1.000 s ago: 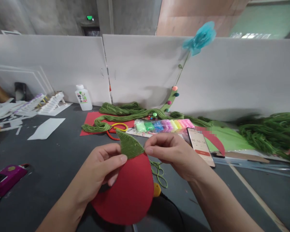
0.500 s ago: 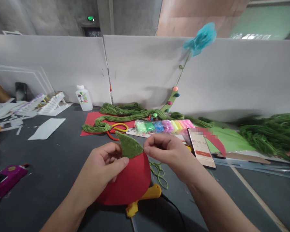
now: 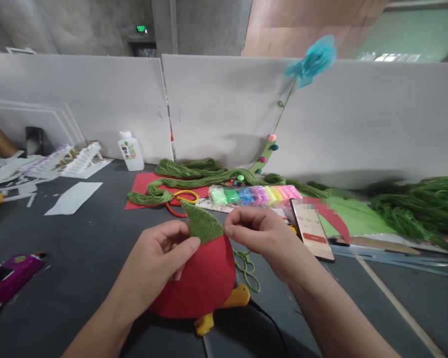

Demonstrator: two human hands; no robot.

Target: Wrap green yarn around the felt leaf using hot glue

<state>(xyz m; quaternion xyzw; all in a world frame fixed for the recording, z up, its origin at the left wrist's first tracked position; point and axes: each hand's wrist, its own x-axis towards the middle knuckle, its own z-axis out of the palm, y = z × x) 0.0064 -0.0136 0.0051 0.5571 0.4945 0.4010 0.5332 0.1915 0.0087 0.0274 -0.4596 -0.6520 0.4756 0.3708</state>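
Green yarn (image 3: 204,224) caps the red card (image 3: 205,283), both hands (image 3: 160,256) (image 3: 267,238) nearly closed, pinching at its edges.

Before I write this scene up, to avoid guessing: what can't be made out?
In the head view:
Left hand: index fingertip, behind the green piece.
Right hand: anything pinched, covered by thumb and finger.
Yellow tool: partly hidden by the red card.
Phone: smaller writing, too small.
Yarn pile: cut off by right edge.
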